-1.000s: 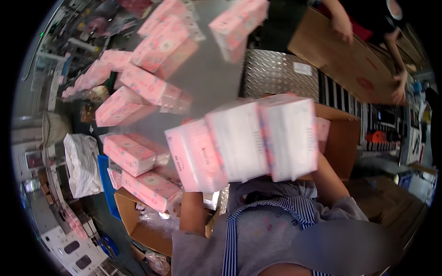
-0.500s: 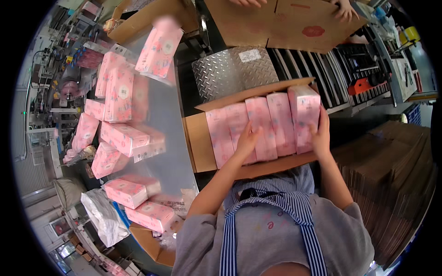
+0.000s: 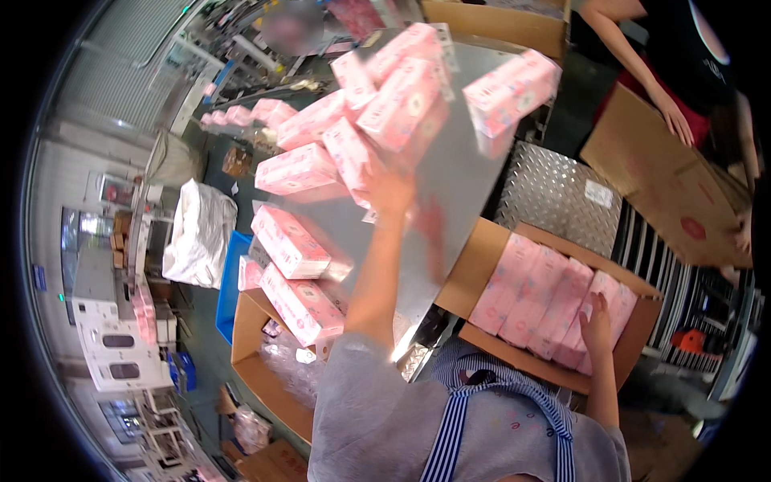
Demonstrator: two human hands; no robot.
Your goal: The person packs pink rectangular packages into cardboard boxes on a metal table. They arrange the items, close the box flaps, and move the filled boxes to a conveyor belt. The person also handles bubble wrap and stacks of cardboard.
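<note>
My left hand reaches over the metal table and touches the near end of a pink, flower-printed tissue pack. Its fingers are blurred, so I cannot see whether they grip it. At the right, an open carton holds a row of similar pink packs standing side by side. My right hand rests on the packs toward the carton's right end, fingers stretched out and apart.
More pink packs lie heaped on the table. A diamond-plate metal surface and rollers adjoin the carton. Across them, another person handles a flat carton. A carton with clear plastic wrap stands at lower left.
My left hand has left the carton and swung left to the packs on the table. My right hand has shifted from the end pack's side onto the row. The view has turned left.
</note>
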